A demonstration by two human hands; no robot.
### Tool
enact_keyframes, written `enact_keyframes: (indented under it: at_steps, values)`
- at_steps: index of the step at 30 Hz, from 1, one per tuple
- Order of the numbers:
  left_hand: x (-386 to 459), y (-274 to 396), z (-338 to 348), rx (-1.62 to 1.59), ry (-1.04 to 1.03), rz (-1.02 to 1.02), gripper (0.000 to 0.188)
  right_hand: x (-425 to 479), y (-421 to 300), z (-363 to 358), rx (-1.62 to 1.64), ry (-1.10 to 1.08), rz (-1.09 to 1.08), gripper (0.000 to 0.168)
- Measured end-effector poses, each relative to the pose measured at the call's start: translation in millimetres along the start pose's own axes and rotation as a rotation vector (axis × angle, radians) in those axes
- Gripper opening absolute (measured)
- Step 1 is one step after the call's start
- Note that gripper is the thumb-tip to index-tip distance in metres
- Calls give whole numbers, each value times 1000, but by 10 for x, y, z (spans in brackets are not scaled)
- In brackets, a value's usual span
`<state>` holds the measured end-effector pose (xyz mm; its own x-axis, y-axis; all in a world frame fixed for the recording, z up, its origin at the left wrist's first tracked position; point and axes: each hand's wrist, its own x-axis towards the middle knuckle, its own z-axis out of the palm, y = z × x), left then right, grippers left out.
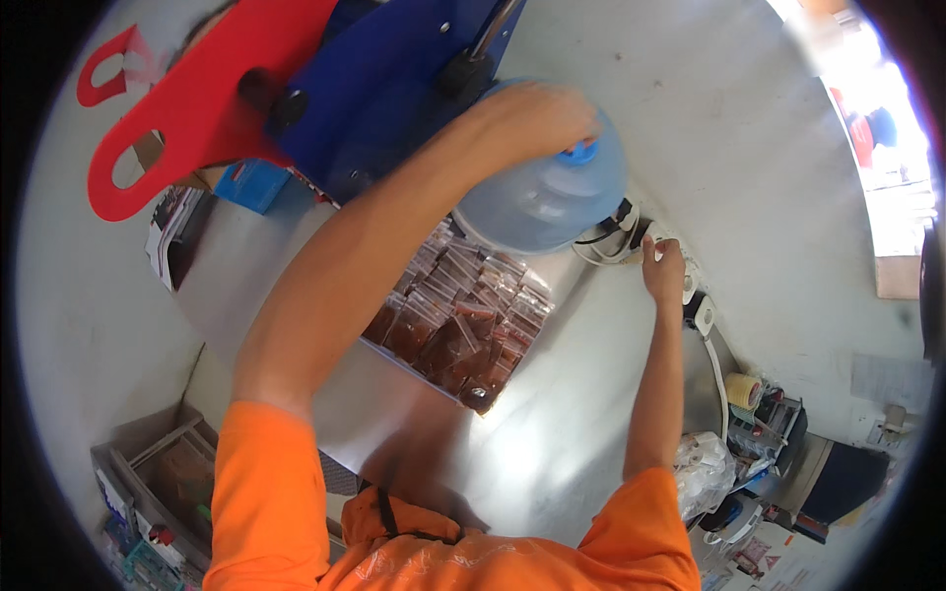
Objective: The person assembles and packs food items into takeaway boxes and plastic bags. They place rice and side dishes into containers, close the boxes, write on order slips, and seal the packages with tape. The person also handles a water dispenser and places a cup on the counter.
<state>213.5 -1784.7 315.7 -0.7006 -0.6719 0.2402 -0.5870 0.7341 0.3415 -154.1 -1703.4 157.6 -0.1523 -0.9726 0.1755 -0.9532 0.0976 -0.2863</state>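
Note:
Before me on a metal counter (562, 443) stands a large translucent blue water jug (532, 199) with a blue cap (581, 153). My left hand (550, 122) reaches over the jug and rests at its cap, fingers partly hidden. At the wall side, my right hand (664, 267) is at a white power strip (689, 284), its thumb and finger close together; what lies between them is unclear. Below the jug sits a shallow tray (417, 377) packed with small clear zip bags (451, 340) of a brown substance.
A blue panel (377, 81) and red cut-out parts (199, 103) rise at the upper left, near a blue box (253, 185). Plugs and white cables (717, 384) run along the wall. Tape rolls (743, 390) and a plastic bag (702, 473) lie at the right.

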Motion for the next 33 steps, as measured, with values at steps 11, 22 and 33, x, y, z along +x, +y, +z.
enact_keyframes:
  at_steps: [11,22,33]
  values:
    - [776,-91,-403,81,219,15,20,-475,-2113,254,222,187,-294,30]
    - [748,-66,-425,165,315,9,16,-45,-2385,221,157,-114,-304,51]
    - [793,83,-267,207,318,71,20,-458,-2051,264,705,185,-109,54]
